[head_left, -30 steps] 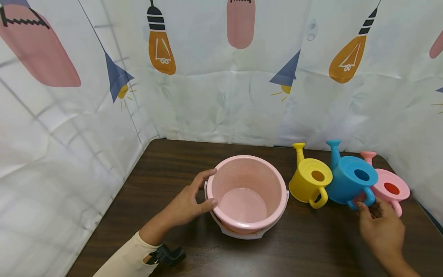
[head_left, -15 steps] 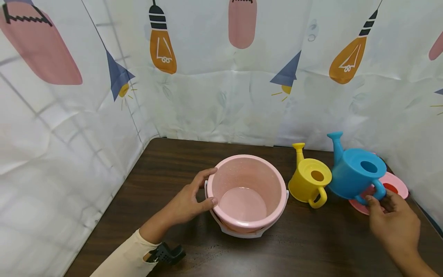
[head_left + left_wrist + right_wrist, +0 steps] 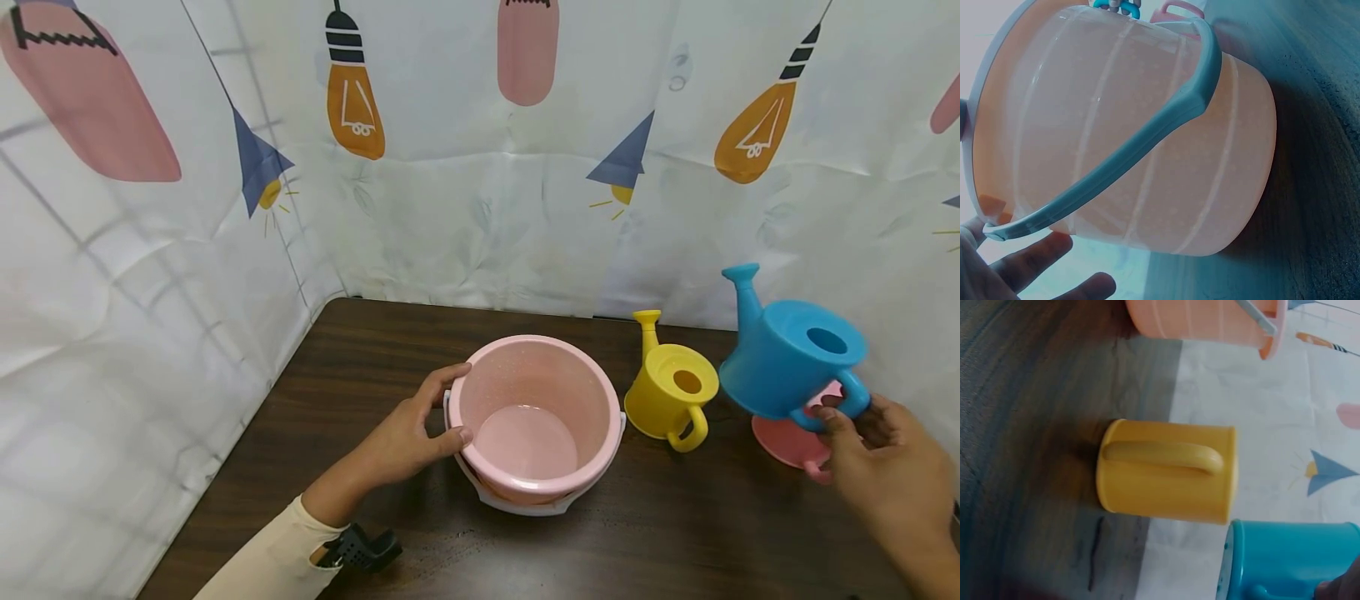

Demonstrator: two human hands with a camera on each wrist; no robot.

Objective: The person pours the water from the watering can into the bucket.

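Blue watering can (image 3: 795, 358): I see it held up right of the bucket (image 3: 525, 375), handle (image 3: 855, 398) pinched in right hand (image 3: 892, 475). Left hand (image 3: 412, 435), spread wide, holds bucket's left rim (image 3: 454, 404). Yellow can (image 3: 663, 396) between.

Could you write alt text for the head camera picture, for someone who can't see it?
A person's right hand holds a blue watering can by its handle above a dark table, partly hiding a pink watering can. The left hand rests on a pink bucket, and a yellow watering can stands beside the bucket.
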